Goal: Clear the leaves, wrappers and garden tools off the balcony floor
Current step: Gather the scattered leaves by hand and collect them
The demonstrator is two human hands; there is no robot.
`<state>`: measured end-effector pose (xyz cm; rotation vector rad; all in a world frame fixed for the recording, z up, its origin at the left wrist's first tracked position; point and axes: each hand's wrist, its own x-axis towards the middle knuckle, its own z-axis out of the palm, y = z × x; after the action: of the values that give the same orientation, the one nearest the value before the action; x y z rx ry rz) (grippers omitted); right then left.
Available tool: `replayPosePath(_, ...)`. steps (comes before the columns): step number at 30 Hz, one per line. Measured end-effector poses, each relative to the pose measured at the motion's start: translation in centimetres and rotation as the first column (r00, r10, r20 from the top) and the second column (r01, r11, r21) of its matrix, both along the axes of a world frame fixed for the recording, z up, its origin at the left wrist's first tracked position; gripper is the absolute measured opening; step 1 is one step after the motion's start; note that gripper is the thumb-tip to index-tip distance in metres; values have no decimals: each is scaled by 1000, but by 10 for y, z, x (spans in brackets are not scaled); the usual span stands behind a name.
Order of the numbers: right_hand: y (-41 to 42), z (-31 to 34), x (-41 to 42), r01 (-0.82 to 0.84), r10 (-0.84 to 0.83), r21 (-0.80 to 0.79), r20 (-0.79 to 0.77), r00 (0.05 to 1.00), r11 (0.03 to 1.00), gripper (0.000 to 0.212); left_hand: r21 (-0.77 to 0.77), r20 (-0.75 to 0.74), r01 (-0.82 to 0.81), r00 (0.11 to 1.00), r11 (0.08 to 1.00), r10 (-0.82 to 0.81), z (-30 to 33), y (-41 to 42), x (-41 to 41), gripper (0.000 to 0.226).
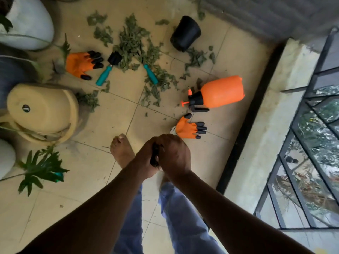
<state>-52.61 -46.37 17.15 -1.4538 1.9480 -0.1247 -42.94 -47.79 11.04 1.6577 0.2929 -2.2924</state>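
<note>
Cut green leaves lie scattered over the beige tiled floor. Among them are a teal-handled trowel and a second teal handle half buried in leaves. One orange glove with black claws lies at the left, another orange glove lies just beyond my hands. An orange spray bottle lies on its side. My left hand and my right hand are together above the floor, both gripping a small black object, mostly hidden between them.
A black plastic pot lies tipped at the back. A tan pot lies on its side at the left, near white planters and a leafy plant. A raised ledge and metal railing run along the right. My bare foot stands on the tiles.
</note>
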Motion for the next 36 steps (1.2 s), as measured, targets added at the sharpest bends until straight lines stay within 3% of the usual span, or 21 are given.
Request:
replayPosePath(3, -5, -5, 10, 18, -17, 57, -20, 1000, 998, 17, -15, 19, 7, 1000, 1000, -6, -9, 1, 10, 12)
replayPosePath(7, -8, -6, 22, -91, 86, 106, 59, 995, 990, 18, 44, -21, -40, 999, 998, 41, -18, -3, 26, 32)
replayPosePath(11, -8, -15, 26, 307, -316, 79, 189, 930, 948, 25, 129, -4, 61, 998, 990, -61, -23, -18, 43, 23)
replayPosePath(13, -15, -33, 21, 425, -472, 274, 134, 871, 863, 31, 154, -59, 144, 989, 978, -136, -20, -28, 47, 27)
replayPosePath(14, -20, -42, 20, 456, -564, 419, 180, 806, 785, 33, 152, -75, 180, 982, 972, -171, -19, -31, 48, 28)
replayPosePath(16, -31, -57, 23, 484, -807, 675, 301, 508, 557, 31, 139, -77, 226, 973, 964, -217, -17, -37, 47, 28)
replayPosePath(17, -37, -62, 25, 494, -875, 734, 301, 378, 466, 28, 132, -72, 239, 970, 962, -232, -16, -41, 48, 28)
replayPosePath(18, -43, -68, 28, 516, -898, 740, 294, 329, 431, 25, 127, -70, 248, 968, 960, -241, -16, -44, 49, 28)
replayPosePath(23, -76, -96, 23, 607, -881, 642, 286, 378, 469, 30, 153, -105, 302, 952, 941, -288, -17, -56, 59, 30)
replayPosePath(26, -91, -103, 9, 608, -846, 600, 261, 466, 520, 30, 151, -135, 291, 953, 945, -272, -17, -63, 65, 33)
replayPosePath(28, -97, -104, 0, 542, -732, 538, 235, 639, 646, 23, 146, -152, 283, 953, 948, -261, -17, -69, 70, 33)
replayPosePath(30, -104, -100, -6, 317, -444, 477, 180, 878, 820, 12, 144, -163, 274, 954, 951, -250, -18, -75, 73, 33)
replayPosePath(31, -107, -98, -7, 173, -291, 478, 184, 939, 861, 7, 142, -165, 269, 955, 953, -245, -18, -78, 74, 33)
replayPosePath(33, -111, -95, -4, 42, -190, 506, 245, 951, 862, 18, 134, -167, 261, 957, 956, -238, -18, -85, 76, 32)
replayPosePath(36, -118, -96, 3, 216, -438, 601, 251, 863, 769, 22, 136, -177, 252, 958, 958, -227, -21, -93, 81, 31)
